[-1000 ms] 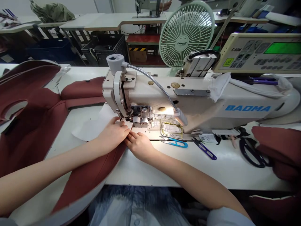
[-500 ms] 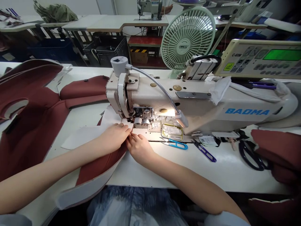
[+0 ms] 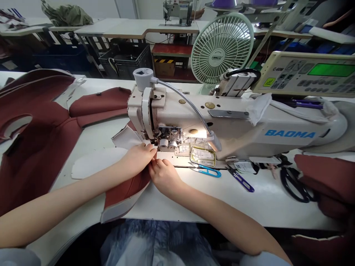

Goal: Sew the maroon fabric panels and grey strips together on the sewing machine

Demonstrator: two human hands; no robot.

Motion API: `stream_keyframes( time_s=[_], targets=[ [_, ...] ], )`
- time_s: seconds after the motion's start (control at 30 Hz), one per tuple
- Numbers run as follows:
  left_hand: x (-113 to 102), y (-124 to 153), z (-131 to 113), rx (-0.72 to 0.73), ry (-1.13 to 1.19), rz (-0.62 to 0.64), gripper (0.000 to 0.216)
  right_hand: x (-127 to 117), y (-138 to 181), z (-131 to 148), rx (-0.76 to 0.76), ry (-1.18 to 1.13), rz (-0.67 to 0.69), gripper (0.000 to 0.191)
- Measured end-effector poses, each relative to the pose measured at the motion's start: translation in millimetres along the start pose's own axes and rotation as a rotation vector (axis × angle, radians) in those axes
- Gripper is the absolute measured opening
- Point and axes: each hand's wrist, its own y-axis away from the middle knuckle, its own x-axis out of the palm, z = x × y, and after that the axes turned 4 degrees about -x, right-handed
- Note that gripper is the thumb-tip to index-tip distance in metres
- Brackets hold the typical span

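My left hand point(image 3: 137, 160) and my right hand point(image 3: 163, 178) grip a maroon fabric piece point(image 3: 126, 188) with a white backing, just in front of the presser foot point(image 3: 164, 143) of a BAOMA industrial sewing machine point(image 3: 210, 118). Their fingertips nearly meet by the needle plate point(image 3: 177, 159). A white-backed flap of material point(image 3: 125, 137) rises behind the needle area. A flat white sheet point(image 3: 95, 162) lies under my left forearm. The needle itself is hidden by the machine head and the foot.
Blue thread snips point(image 3: 206, 171) and purple snips point(image 3: 240, 181) lie right of the plate, with black-handled scissors point(image 3: 294, 184) farther right. Maroon pieces are heaped at left point(image 3: 36, 125) and right point(image 3: 324, 177). A green fan point(image 3: 222, 48) and a control panel point(image 3: 303, 74) stand behind the machine.
The maroon piece has been drawn up toward the presser foot, showing more white-backed edge, and a white flap now rises behind the needle. Both hands stay near the foot.
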Motion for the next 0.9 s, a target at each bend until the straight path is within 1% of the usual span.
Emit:
stream_keyframes(
  time_s=[0.1, 0.13, 0.27, 0.3, 0.37, 0.47, 0.6, 0.7, 0.77, 0.9],
  targets=[
    [-1.8, 2.5, 1.2, -0.021, 0.003, -0.005, 0.020, 2.2, 0.3, -1.3, 0.005, -0.011, -0.021, 0.025],
    [-3.9, 4.5, 1.9, -0.007, 0.011, 0.004, 0.022, 2.9, 0.4, -1.6, 0.006, -0.012, -0.026, 0.024],
    [-17.1, 13.8, 4.6, 0.115, 0.015, 0.009, 0.023, 4.1, 0.5, -1.7, 0.005, -0.018, -0.023, 0.022],
    [-19.8, 15.0, 4.9, 0.114, 0.016, 0.017, 0.020, 4.1, 0.4, -1.6, 0.006, -0.020, -0.019, 0.022],
    [-21.7, 14.7, 4.3, 0.069, 0.036, 0.056, 0.017, 3.5, -0.2, -1.2, 0.005, -0.018, -0.013, 0.022],
    [-16.1, 9.4, 1.2, 0.029, 0.042, 0.097, 0.017, 1.5, -1.2, -1.4, -0.011, -0.006, 0.007, 0.021],
    [-5.5, 3.2, -1.9, 0.011, -0.008, 0.045, 0.022, -0.4, -2.3, -3.6, -0.018, -0.011, 0.022, 0.020],
    [-2.7, 2.7, -1.5, 0.005, 0.003, 0.012, 0.025, 0.7, -2.7, -5.9, -0.011, -0.031, 0.026, 0.021],
    [-4.1, 4.7, 0.2, 0.014, 0.013, 0.004, 0.024, 2.2, -2.8, -7.5, -0.007, -0.050, 0.027, 0.020],
    [-14.8, 13.0, 5.4, 0.093, 0.005, -0.017, 0.015, 4.0, -1.9, -10.0, 0.009, -0.090, 0.027, 0.020]
  ],
)
